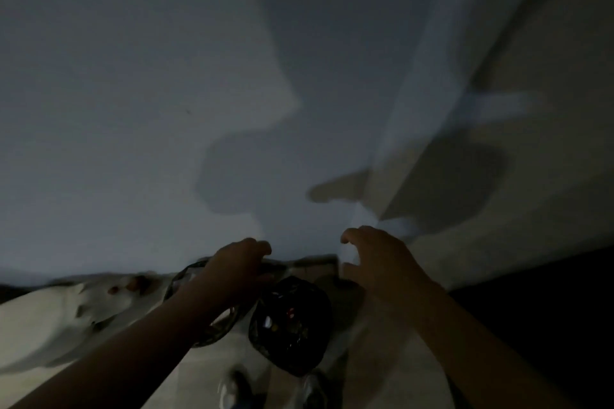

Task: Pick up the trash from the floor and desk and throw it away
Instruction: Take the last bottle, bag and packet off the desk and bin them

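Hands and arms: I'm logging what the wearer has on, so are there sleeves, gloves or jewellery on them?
None visible. The left hand and right hand are bare, with no gloves; both forearms are uncovered to the frame edge. The dim, blurred picture shows no watch or rings.

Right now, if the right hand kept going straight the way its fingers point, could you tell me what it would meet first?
Probably the pale wall. The right hand is open and empty, fingers curled forward above the black-lined bin, with nothing visible between them and the wall. The picture is dim and blurred, so depth is uncertain.
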The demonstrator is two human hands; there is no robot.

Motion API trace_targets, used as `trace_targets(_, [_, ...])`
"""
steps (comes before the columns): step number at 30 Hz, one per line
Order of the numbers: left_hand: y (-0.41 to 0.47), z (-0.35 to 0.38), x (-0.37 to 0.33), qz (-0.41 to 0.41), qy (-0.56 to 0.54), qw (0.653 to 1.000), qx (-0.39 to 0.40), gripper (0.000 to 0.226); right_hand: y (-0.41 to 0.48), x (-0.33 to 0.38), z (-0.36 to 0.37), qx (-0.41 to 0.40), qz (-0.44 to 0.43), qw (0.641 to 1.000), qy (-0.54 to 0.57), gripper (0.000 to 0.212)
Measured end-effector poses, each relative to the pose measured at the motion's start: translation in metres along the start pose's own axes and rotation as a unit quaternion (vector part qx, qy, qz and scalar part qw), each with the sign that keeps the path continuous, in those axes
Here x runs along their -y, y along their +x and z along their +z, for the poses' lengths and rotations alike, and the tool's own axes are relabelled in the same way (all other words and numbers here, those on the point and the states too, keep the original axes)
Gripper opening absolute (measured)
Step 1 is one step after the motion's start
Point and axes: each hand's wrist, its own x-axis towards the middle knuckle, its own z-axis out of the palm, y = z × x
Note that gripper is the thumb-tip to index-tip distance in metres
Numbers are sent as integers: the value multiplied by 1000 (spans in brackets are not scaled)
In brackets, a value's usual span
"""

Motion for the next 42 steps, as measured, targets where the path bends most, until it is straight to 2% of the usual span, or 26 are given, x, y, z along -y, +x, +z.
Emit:
trace_targets(10, [-97, -80, 26, -112, -17, 975, -190, 51, 30, 102, -78, -37, -184, 982, -24, 43])
trace_targets(15, [-191, -106, 46, -199, -18, 937, -286, 49, 17, 190, -99, -32, -294, 954, -38, 42])
trace_targets(22, [-349, -122, 50, -306, -8, 873, -380, 46, -44, 320, -113, -43, -425, 904, -25, 40])
trace_targets(31, [-501, -130, 10, -436, 42, 767, -468, 41, -133, 436, -141, -76, -602, 795, -10, 40])
trace_targets(35, [-533, -126, -26, -494, 56, 711, -497, 44, -163, 463, -153, -62, -677, 733, 18, 41])
trace_targets(42, [-569, -119, -95, -588, 63, 629, -504, 44, -212, 490, -162, -29, -773, 631, 63, 42])
